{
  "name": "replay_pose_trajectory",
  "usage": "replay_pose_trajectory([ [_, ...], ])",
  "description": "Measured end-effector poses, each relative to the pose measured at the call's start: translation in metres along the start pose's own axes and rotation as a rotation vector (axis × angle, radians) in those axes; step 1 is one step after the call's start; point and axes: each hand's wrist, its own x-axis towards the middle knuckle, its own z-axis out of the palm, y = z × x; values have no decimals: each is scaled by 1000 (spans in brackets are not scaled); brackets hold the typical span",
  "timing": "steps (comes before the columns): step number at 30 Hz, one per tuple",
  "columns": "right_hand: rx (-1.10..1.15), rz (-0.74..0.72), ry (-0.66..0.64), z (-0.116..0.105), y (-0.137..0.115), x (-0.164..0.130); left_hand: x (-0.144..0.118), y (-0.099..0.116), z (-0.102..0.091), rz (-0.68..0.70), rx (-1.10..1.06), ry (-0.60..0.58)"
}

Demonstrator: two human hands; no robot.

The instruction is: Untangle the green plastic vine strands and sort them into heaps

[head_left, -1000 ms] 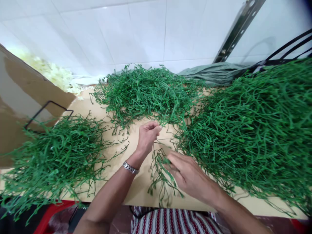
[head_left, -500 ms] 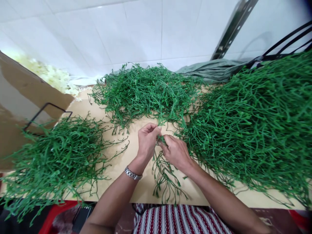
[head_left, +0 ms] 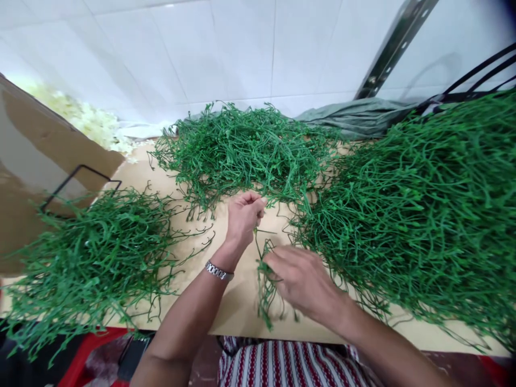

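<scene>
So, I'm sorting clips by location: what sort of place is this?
Probably a craft workroom, perhaps for artificial plants: there are three heaps of thin green branching stems on a flat beige tabletop, and clustered pale yellow blossoms.

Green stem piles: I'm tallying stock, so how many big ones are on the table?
3: left pile, middle pile near the wall, and right pile, which runs out of frame.

bare strip of flat beige counter (head_left: 191,275) btwn L hand (head_left: 243,217) & tangled green stem pile (head_left: 92,258), bushy green stem mound (head_left: 411,215) blocks R, wide green stem heap (head_left: 242,150) blocks rear
</scene>
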Motion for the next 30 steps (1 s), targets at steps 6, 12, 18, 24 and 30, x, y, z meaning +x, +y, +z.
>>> replay_pose_trajectory([
  [6, -6, 54, 131, -37, 29, -1, -7, -4, -2, 6, -74, -27],
  [12, 425, 374, 52, -17, 48, -6, -11, -2, -1, 57, -153, -55],
  [18, 572, 605, -118, 16, 42, 4, -23, 6, 7, 131, -181, -60],
  [24, 735, 607, -65, 14, 42, 4, -22, 7, -2, 87, -235, -207],
  [30, 790, 561, 58, 4, 46, 8, -45, -10, -30, -60, 25, -294],
])
